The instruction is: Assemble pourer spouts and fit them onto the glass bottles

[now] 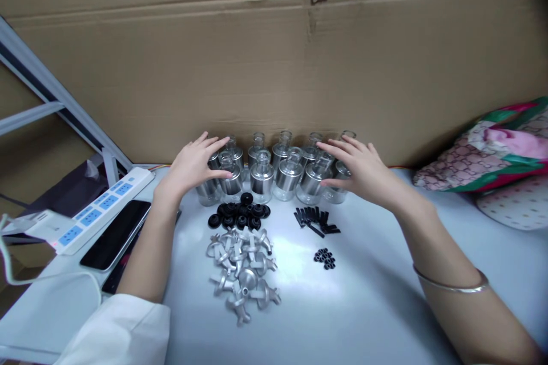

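Several clear glass bottles (261, 179) with silvery bands round their bodies stand upright in two rows along the cardboard. At the row's left end, my left hand (194, 163) is open with fingers spread, over or against the bottles there. My right hand (359, 168), also open, spans the bottles at the right end. Contact with the glass cannot be made out. In front of the bottles lie a pile of black round caps (242, 212), short black tubes (315, 218), small black rings (325, 258) and a heap of silvery metal funnel-shaped parts (248, 279).
Cardboard (274, 68) walls off the back of the white table (325, 319). On the left are a power strip (105, 205) with a plugged-in cable, a phone (116, 234) and a metal frame (60, 97). A patterned bag (462, 162) rests at the right.
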The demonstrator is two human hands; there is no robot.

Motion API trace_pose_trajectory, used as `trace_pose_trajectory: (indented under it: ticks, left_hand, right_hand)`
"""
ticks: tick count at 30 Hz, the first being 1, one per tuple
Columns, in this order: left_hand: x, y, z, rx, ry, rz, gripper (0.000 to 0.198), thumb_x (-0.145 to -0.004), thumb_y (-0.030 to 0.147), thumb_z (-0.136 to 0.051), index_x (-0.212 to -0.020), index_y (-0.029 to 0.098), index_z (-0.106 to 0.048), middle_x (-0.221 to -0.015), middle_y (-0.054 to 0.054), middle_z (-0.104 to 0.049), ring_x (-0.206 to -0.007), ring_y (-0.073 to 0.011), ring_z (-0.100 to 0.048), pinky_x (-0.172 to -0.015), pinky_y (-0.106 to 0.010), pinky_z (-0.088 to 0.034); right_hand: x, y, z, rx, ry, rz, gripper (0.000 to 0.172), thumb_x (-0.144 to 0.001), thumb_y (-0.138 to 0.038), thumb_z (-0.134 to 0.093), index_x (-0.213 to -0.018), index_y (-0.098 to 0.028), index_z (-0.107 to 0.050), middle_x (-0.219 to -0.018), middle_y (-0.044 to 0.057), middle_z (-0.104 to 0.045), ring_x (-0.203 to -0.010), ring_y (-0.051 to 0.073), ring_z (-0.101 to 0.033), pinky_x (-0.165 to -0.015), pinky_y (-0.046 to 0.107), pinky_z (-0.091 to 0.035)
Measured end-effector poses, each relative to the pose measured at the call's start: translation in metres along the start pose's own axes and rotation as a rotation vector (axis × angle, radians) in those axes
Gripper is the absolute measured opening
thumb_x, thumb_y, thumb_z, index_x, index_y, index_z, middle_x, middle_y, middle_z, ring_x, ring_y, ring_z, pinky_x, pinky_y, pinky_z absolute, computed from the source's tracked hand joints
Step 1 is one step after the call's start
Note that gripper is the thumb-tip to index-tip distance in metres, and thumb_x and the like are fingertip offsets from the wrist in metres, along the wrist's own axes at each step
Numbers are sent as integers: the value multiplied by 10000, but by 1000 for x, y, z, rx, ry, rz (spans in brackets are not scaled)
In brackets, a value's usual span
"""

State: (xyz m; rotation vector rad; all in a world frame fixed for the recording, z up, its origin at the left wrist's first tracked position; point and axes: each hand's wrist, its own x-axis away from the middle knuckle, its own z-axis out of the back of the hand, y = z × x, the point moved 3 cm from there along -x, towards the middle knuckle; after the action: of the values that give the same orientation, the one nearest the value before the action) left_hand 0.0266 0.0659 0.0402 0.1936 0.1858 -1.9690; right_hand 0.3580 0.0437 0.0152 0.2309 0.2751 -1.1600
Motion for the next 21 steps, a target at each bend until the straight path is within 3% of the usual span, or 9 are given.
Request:
trace_pose_trajectory:
  ticks: [5,9,12,15,18,21]
  left_hand:
    - [4,3,5,45,-12,5,776,-785,614,-571,-1417,246,-312,-1479,-108,-356,-1404,-308,-237,-1096,-564,-249]
    - [16,15,22,78,44,19,750,-834,576,-535,-1444,259,-236,-1518,-107,-270,-1429,-312,-139,-1111,-596,-169]
    - [28,36,40,102,162,-47,600,-897,474,-494,-1418,250,-299,-1510,-84,-292,-1428,-295,-155,-1130,-540,-192]
    - [39,65,51,202,259,-198,408,-935,363,-454,-1321,234,-438,-1400,-70,-453,-1340,-238,-363,-1096,-426,-324]
    - [49,94,44,283,166,-362,263,-951,300,-424,-1158,201,-552,-1155,-68,-613,-1089,-201,-558,-947,-359,-448]
    - [60,114,21,257,-32,-459,192,-943,239,-439,-1008,165,-604,-972,-59,-650,-919,-204,-594,-813,-351,-478]
  right_hand:
    - [4,-16,12,68,36,-26,722,-813,-403,-638,-1429,-203,-319,-1514,191,-239,-1389,447,-127,-995,749,-181]
    - [11,-41,36,-36,135,72,654,-866,-392,-563,-1441,-274,-273,-1547,104,-178,-1413,394,-69,-1052,689,-172]
    - [18,-62,48,-171,169,190,506,-908,-350,-491,-1391,-271,-363,-1495,84,-313,-1406,324,-195,-1093,577,-245]
    - [25,-84,45,-321,109,317,343,-922,-305,-479,-1251,-217,-523,-1239,112,-578,-1194,276,-497,-975,446,-426]
    - [35,-105,23,-335,-69,349,172,-895,-255,-540,-1023,-186,-633,-921,77,-669,-856,232,-609,-752,377,-464]
    - [51,-122,-4,-307,-209,354,47,-843,-174,-604,-830,-167,-648,-817,53,-659,-774,206,-601,-708,338,-399]
